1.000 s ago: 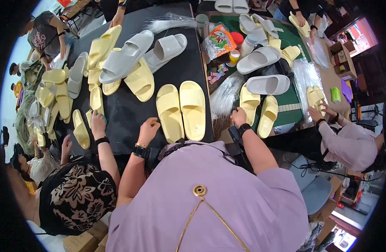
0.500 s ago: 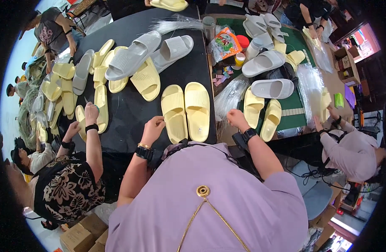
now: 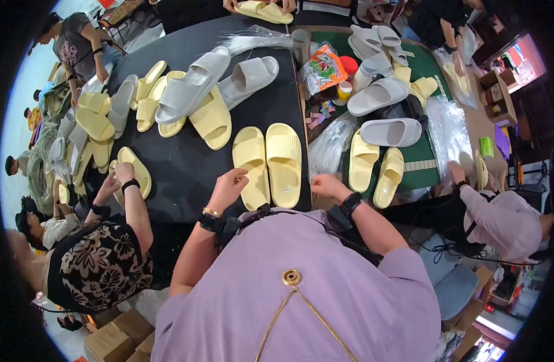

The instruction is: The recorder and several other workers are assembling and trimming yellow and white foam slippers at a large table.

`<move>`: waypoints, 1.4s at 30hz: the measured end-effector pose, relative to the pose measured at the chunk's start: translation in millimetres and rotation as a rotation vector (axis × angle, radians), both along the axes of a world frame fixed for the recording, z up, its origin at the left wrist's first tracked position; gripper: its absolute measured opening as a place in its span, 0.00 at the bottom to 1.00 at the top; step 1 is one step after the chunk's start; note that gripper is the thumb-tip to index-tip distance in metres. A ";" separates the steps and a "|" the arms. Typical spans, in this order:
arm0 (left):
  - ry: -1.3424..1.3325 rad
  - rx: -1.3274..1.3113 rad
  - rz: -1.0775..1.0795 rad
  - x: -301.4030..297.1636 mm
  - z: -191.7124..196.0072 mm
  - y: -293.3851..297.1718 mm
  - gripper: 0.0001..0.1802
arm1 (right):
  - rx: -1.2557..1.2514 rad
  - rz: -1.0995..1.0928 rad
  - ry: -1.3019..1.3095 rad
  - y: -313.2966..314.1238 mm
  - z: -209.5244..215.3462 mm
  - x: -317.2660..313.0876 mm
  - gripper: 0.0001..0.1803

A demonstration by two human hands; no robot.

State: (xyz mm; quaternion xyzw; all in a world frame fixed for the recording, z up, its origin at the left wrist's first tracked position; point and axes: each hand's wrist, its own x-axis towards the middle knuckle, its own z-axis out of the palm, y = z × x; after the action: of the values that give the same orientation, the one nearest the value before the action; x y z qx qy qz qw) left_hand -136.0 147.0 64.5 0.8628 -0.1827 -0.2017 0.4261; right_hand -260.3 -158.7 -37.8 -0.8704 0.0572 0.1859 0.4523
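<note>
Two yellow slippers, a left one (image 3: pixel 251 163) and a right one (image 3: pixel 284 161), lie side by side, sole down, on the black table before me. My left hand (image 3: pixel 230 188) is closed with fingertips pinched, overlapping the outer edge of the left slipper; what they hold, if anything, I cannot make out. Just off the right slipper's outer side is my right hand (image 3: pixel 329 186), its fingers curled together, their tips partly hidden. Both slippers stay flat on the table.
Grey slippers (image 3: pixel 248 79) and yellow ones (image 3: pixel 210 117) lie beyond on the black table (image 3: pixel 186 181). To the right, a green mat (image 3: pixel 418 175) bears more slippers, clear plastic strips (image 3: pixel 334 148), bottles and an orange packet (image 3: pixel 323 69). Co-workers handle slippers at left, right and far side.
Both my hands have moved inward, toward the pair of yellow slippers. The co-worker at left has lowered a raised hand to a yellow slipper. At the far edge, two hands now hold a slipper.
</note>
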 end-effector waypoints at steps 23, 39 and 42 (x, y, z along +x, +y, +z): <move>0.791 -0.507 -0.084 -1.5 77.6 -23.2 0.16 | 0.046 0.480 -0.122 61.7 150.7 36.6 0.10; 0.721 -0.666 0.110 8.1 71.6 -22.6 0.14 | -0.181 0.094 -0.204 29.7 125.9 40.3 0.11; 0.717 -0.673 0.152 8.9 68.1 -23.0 0.14 | -0.085 -0.117 -0.269 41.4 141.8 44.9 0.14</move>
State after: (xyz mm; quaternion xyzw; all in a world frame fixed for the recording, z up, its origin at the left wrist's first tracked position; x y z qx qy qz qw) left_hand -127.1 124.0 132.6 0.5643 -0.0163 -0.3842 0.7305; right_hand -215.4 -117.3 104.0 -0.9011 0.0545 0.0384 0.4285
